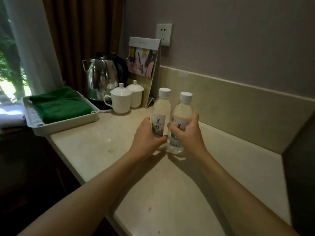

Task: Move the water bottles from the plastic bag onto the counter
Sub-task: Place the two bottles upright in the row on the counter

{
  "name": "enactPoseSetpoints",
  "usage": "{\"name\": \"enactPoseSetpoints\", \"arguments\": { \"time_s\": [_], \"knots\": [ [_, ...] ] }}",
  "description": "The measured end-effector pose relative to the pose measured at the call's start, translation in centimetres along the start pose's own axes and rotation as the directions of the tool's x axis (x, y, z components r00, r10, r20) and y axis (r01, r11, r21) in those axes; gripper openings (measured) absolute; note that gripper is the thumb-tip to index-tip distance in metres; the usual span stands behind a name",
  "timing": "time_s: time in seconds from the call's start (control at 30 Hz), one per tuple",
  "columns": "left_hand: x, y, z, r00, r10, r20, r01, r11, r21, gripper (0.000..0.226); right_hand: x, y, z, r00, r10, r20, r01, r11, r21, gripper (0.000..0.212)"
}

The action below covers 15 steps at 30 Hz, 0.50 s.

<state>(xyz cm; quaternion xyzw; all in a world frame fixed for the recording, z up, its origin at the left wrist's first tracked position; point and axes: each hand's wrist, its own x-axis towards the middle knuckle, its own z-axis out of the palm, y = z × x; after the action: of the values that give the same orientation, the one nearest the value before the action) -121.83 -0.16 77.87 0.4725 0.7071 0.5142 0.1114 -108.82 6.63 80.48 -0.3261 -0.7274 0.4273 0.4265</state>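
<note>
Both hands grip upright bottles — left hand (148,133) wraps the left bottle (160,113), right hand (185,132) the right bottle (181,120), bases at the counter (95,145). Set both flat before letting go — cups (121,101) stand beyond the left hand.

Mauve wall (238,31) with socket (164,34), brown curtain (81,26), sheer-curtained daylit window (10,57), dim room
</note>
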Motion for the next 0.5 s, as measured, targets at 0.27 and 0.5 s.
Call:
{"name": "enactPoseSetpoints", "arguments": {
  "time_s": [0.27, 0.5],
  "knots": [
    [4.5, -2.8, 0.2, 0.996, 0.072, 0.058, -0.074, 0.997, 0.027, 0.053, -1.0, 1.2, 0.3, 0.981, 0.194, -0.011, -0.163, 0.788, -0.594, 0.072],
    [10.3, -4.8, 0.1, 0.978, 0.121, 0.168, -0.125, 0.992, 0.016, 0.055, 3.2, 1.5, 4.1, 0.954, 0.211, -0.214, -0.298, 0.758, -0.580, 0.056]
  ]
}}
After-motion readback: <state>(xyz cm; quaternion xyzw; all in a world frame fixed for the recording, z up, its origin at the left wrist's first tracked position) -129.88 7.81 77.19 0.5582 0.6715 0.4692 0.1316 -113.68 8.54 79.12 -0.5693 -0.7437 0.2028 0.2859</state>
